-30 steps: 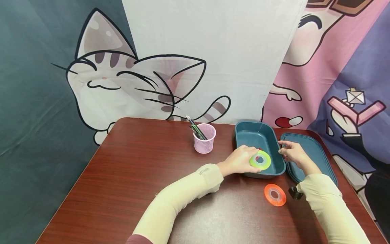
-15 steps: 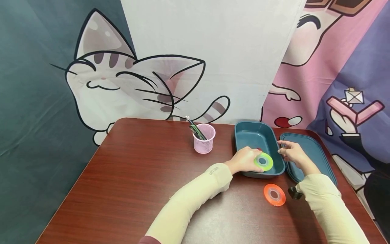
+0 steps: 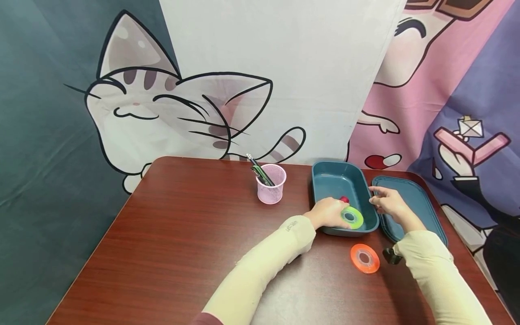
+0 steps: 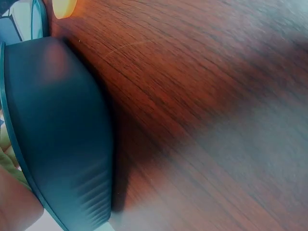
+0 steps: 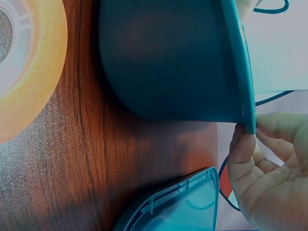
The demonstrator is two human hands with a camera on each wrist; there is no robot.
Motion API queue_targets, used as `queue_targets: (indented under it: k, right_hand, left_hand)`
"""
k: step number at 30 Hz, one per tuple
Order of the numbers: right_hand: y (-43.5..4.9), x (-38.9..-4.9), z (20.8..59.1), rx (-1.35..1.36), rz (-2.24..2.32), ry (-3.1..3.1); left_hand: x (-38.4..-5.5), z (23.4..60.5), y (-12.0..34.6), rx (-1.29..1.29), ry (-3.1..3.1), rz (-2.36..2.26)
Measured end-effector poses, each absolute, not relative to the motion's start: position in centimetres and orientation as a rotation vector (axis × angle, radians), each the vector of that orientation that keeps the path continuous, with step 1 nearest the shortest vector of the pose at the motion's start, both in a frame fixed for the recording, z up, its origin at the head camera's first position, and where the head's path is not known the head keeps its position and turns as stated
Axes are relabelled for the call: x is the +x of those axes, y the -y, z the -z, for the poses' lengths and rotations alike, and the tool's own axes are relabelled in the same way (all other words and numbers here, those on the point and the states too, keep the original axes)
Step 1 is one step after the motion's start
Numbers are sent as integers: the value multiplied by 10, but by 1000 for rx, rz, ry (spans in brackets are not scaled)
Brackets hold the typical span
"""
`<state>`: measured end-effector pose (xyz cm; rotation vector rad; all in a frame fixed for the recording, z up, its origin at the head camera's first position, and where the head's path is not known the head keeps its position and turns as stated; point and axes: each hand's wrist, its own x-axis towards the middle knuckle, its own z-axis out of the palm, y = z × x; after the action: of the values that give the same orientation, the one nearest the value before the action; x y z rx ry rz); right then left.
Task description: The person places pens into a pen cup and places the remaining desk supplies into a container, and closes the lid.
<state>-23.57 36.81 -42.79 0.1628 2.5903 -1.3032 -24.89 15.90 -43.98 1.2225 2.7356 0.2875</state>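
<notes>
My left hand (image 3: 327, 213) reaches over the near-left rim of a teal box (image 3: 339, 174) and grips a neon green roll of tape (image 3: 358, 221) low inside it. A small red round thing (image 3: 344, 199) shows beside the fingers in the box. My right hand (image 3: 391, 204) pinches the box's right rim between thumb and fingers, as the right wrist view shows close up at the rim (image 5: 246, 86). In the left wrist view the box's outer wall (image 4: 62, 120) hides most of the left hand. An orange roll of tape (image 3: 356, 262) lies flat on the table before the box.
A teal lid (image 3: 422, 203) lies on the table right of the box, under the right hand. Left of the box stands a pink mesh cup (image 3: 270, 195) holding several pens (image 3: 260, 174). Printed cloth (image 3: 260, 45) hangs behind the brown table (image 3: 183, 225).
My left hand has moved right and lower into the box with the green roll of tape, and more of the red thing shows. My right hand stays at the rim.
</notes>
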Motion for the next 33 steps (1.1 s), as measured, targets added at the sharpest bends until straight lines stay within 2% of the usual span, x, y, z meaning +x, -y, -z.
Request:
queue_targets:
  k: [14, 33]
  right_hand:
    - [-368, -235, 428, 164, 1319, -2597]
    - [-368, -236, 428, 158, 1296, -2607]
  left_hand:
    - [-243, 438, -167, 1061, -2767, -310]
    - [-236, 432, -163, 1233, -2670, -566]
